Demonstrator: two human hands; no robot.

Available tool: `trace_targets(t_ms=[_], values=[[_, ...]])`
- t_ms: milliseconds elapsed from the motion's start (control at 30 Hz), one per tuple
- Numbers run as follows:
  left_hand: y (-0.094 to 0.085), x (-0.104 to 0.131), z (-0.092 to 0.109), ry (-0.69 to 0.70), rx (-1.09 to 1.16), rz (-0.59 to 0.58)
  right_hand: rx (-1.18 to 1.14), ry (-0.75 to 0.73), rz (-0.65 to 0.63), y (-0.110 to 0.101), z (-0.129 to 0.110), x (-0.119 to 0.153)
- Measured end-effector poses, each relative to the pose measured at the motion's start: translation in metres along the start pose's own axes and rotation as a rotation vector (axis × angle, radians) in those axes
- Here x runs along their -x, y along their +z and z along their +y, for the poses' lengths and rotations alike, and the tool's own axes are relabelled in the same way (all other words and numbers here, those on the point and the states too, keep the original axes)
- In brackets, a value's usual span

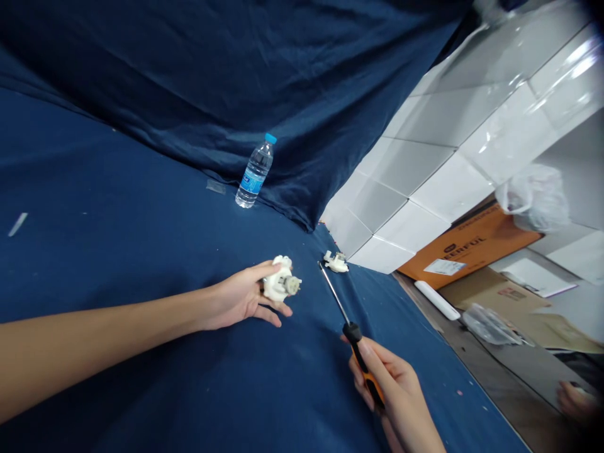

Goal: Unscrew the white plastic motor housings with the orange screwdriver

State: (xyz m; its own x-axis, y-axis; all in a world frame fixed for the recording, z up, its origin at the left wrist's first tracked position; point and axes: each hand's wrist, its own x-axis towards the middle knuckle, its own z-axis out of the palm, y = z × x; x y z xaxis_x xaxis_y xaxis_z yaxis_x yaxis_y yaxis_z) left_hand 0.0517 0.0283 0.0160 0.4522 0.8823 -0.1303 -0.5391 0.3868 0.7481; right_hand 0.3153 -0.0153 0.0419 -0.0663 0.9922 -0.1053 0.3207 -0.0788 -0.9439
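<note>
My left hand [240,296] reaches across the blue cloth and grips a small white plastic part with a metal-looking round end [280,284], held just above the table. My right hand [389,384] holds a screwdriver [346,321] by its black and orange handle. Its thin shaft points up and left, and the tip lies close to a second small white plastic part [336,262] resting on the cloth near the table's edge.
A clear water bottle with a blue cap [255,172] stands at the back of the blue-draped table [117,220]. Right of the table are stacked white boxes [425,163], an orange carton [472,245], a plastic bag [535,196] and another person's hand [573,399].
</note>
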Motion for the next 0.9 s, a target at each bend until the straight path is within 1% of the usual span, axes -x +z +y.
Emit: trace_targets(t_ms=[67,133,267,400,467,533,767,900], values=[[0.002,-0.001,0.003,-0.042,0.025,0.037,-0.027,0.018,-0.021,-0.001,0.001,0.0],[0.004,0.0,0.005,-0.054,0.029,0.07,-0.043,0.026,-0.042,-0.002,0.002,-0.001],[0.007,0.001,0.005,-0.034,0.08,0.152,-0.072,0.03,-0.081,-0.002,0.005,-0.002],[0.007,0.001,0.005,-0.012,0.208,0.279,-0.108,0.065,-0.09,-0.004,0.006,-0.002],[0.006,0.0,0.005,-0.013,0.247,0.339,-0.123,0.083,-0.101,-0.004,0.007,-0.001],[0.006,-0.001,0.005,-0.027,0.262,0.371,-0.133,0.095,-0.114,-0.005,0.007,0.0],[0.009,0.003,0.009,-0.043,0.355,0.328,-0.144,0.114,-0.148,-0.004,0.005,0.001],[0.012,0.008,0.013,-0.047,0.339,0.287,-0.166,0.123,-0.148,-0.005,0.005,0.0]])
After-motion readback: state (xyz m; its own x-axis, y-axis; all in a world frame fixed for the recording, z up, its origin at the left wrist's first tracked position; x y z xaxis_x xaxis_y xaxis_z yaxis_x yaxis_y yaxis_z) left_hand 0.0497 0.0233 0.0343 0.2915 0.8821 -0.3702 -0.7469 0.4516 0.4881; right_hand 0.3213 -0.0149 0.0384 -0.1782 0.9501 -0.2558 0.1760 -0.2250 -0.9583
